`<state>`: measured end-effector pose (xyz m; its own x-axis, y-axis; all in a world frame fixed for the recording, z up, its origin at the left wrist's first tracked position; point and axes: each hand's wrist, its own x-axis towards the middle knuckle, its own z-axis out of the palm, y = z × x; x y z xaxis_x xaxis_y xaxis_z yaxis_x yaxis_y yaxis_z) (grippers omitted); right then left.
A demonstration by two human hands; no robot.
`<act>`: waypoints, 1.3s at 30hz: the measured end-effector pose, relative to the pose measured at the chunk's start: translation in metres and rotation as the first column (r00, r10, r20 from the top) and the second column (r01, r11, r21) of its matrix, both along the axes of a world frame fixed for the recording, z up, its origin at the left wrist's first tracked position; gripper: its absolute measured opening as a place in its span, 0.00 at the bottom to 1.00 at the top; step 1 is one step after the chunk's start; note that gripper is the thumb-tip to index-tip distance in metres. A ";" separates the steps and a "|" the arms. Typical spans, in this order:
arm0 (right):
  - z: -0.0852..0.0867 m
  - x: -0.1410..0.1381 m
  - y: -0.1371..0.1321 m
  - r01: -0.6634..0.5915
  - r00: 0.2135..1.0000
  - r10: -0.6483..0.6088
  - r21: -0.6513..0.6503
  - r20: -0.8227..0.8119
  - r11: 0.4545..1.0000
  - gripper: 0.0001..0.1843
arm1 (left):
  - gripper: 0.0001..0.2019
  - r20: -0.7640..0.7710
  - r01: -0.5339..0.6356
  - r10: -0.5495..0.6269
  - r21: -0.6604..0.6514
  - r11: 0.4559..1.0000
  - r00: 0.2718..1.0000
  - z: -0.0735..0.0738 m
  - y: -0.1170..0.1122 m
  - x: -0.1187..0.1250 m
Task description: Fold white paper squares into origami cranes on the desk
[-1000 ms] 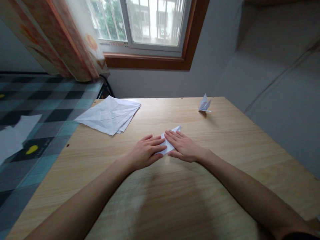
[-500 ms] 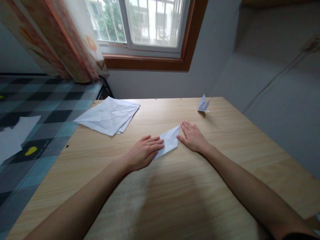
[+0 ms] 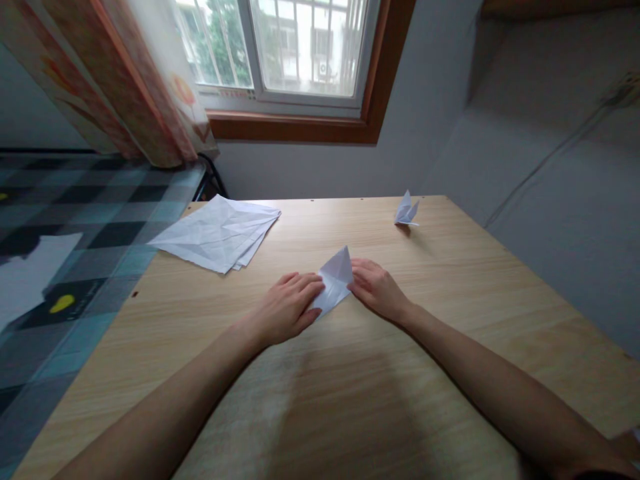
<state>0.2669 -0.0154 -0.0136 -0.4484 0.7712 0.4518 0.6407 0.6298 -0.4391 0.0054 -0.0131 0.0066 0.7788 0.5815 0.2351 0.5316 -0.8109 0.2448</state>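
A small folded white paper [image 3: 334, 283] lies on the wooden table between my hands, its upper right part raised off the surface. My left hand [image 3: 287, 307] rests over the paper's left part, fingers stretched and thumb apart, pressing it against the wood. At the right edge, the bent fingers of my right hand [image 3: 375, 287] hold the lifted side; the fingertips are partly hidden behind the paper. Farther back to the right stands a small folded white paper figure [image 3: 407, 209] with pointed tips.
Several creased white sheets [image 3: 217, 233] are stacked at the table's back left. The wooden table [image 3: 240, 413] meets a checked bedspread [image 3: 125, 207] on the left, where more white paper [image 3: 35, 273] lies. A window [image 3: 300, 53] and a curtain [image 3: 130, 87] are beyond.
The paper's right side has come up from lying flat. My right hand has shifted slightly left and towards me, its fingers going from flat on the table to gripping the paper's edge.
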 end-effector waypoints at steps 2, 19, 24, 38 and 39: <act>-0.001 -0.001 -0.003 -0.122 0.989 0.116 0.053 0.095 0.991 0.20 | 0.23 0.073 -0.046 0.045 0.011 0.999 0.996 -0.001 0.000 -0.002; 0.011 -0.019 -0.019 -0.025 0.884 0.075 -0.113 0.461 0.993 0.36 | 0.23 -0.062 0.006 -0.004 0.031 1.000 0.998 -0.001 0.002 -0.001; 0.012 -0.001 -0.008 0.075 0.855 0.030 -0.180 0.518 0.981 0.36 | 0.27 -0.101 -0.013 0.013 0.006 1.000 0.995 -0.002 0.002 -0.003; 0.001 0.011 -0.001 -0.096 0.979 0.081 0.074 0.186 0.993 0.14 | 0.39 -0.028 0.059 -0.058 0.037 0.998 0.998 0.001 0.004 -0.003; 0.001 0.012 0.000 -0.110 0.981 0.095 0.083 0.171 0.990 0.13 | 0.39 -0.007 0.074 -0.074 0.039 0.996 0.997 0.002 0.004 -0.002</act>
